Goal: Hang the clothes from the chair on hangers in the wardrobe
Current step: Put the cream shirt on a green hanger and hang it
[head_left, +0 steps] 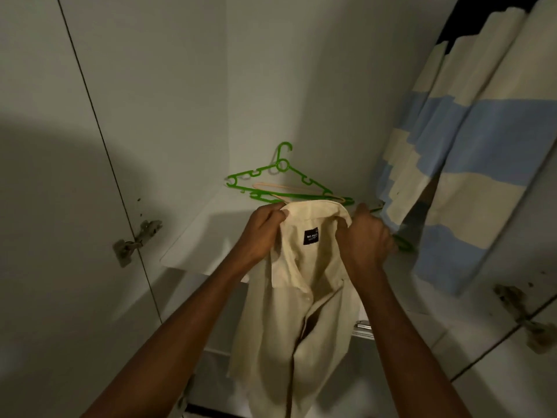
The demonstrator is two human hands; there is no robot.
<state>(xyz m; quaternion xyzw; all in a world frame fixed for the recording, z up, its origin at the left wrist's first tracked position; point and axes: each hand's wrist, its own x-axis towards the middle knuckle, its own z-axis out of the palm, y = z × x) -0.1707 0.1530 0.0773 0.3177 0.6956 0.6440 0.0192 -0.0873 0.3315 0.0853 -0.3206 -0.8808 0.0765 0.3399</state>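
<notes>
I have a soft, creased cream shirt (pixel 301 312) held up before the white wardrobe shelf (pixel 193 245), my left hand (pixel 259 233) pinching one end of its collar and my right hand (pixel 366 239) curled round the other end. Thin plastic green hangers (pixel 262 171) lie on the shelf behind. A green loop (pixel 402 244) pokes out past my right hand; I cannot tell whether that hand grips it too, and the shirt's hem is cut off below.

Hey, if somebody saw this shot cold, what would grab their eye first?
Probably the cream shirt at center, held up by its collar in the left hand and right hand. Next, the bright green hanger lying on the white shelf behind, and the blue-and-cream striped cloth hanging at right.
</notes>
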